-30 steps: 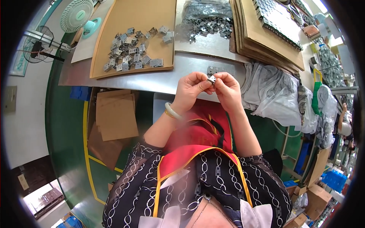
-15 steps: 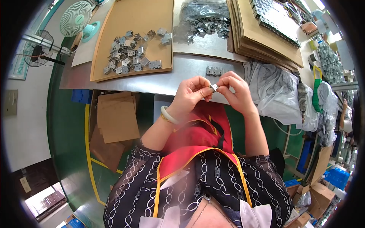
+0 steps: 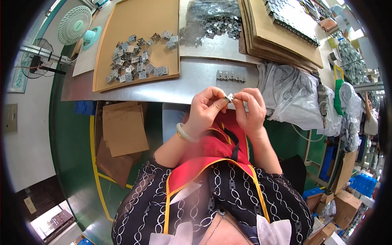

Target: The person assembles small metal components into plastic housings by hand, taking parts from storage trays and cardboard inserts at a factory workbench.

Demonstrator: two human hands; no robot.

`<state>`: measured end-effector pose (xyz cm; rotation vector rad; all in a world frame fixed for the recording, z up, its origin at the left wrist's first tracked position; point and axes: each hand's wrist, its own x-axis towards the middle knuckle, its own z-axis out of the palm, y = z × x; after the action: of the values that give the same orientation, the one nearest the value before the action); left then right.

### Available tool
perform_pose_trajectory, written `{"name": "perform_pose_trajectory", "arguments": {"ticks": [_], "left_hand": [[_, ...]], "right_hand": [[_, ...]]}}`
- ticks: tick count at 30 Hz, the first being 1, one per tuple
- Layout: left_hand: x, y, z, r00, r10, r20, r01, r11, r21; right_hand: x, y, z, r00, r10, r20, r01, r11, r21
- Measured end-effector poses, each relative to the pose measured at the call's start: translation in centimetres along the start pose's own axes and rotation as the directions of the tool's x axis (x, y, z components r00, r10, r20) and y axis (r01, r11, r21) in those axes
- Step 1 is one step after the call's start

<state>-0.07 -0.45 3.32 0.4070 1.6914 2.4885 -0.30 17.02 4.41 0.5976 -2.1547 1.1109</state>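
The person's left hand [image 3: 205, 109] and right hand [image 3: 250, 111] meet at the near edge of the metal tabletop [image 3: 192, 83], both pinching a small metal piece [image 3: 230, 97] between thumb and fingertips (its exact shape is partly hidden by the fingers). A pale bracelet [image 3: 185, 133] circles the left wrist. Just beyond the hands, a short row of metal parts [image 3: 231, 76] lies on the tabletop. To the left, loose metal brackets [image 3: 132, 61] lie in a shallow cardboard tray [image 3: 141, 18]; farther back, between that tray and a stack of cardboard sheets [image 3: 281, 34], sits a heap of small dark metal bits [image 3: 220, 27].
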Motion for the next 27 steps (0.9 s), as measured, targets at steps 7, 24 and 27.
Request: {"name": "perform_pose_trajectory", "arguments": {"ticks": [7, 24, 27], "left_hand": [[0.5, -0.9, 0.9, 0.997, -0.036, -0.071, 0.024, 0.986, -0.163], [0.7, -1.4, -0.9, 0.992, -0.127, -0.007, 0.122, 0.966, -0.229], [0.8, -1.5, -1.1, 0.989, -0.151, -0.003, 0.148, 0.971, -0.189]], "right_hand": [[-1.9, -0.4, 0.6, 0.81, 0.569, 0.141, -0.541, 0.632, 0.555], [-1.2, 0.9, 0.9, 0.665, 0.661, 0.346, -0.705, 0.403, 0.584], [-0.8, 1.6, 0.9, 0.723, 0.639, 0.262, -0.628, 0.451, 0.634]]}}
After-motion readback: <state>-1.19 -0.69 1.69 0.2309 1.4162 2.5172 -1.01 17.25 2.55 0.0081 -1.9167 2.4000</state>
